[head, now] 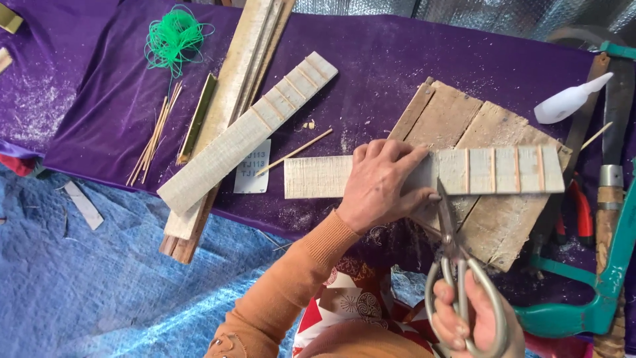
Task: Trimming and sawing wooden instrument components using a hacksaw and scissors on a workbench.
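Note:
My left hand (383, 182) presses flat on a pale wooden slat (318, 176) that lies across a rough wooden board (464, 122). The slat's right part carries several thin strips set crosswise. My right hand (467, 318) grips the loops of metal scissors (450, 238). Their blades point up at the slat's near edge, right beside my left fingertips. The blade tips touch or nearly touch the slat.
A second slat (248, 132) with crosswise strips lies diagonally at the left, over long wooden battens (255, 46). Thin sticks (156, 132) and a green twine bundle (173, 36) sit on the purple cloth (106, 119). A teal hacksaw (609, 265) and white bottle (570, 99) are at the right.

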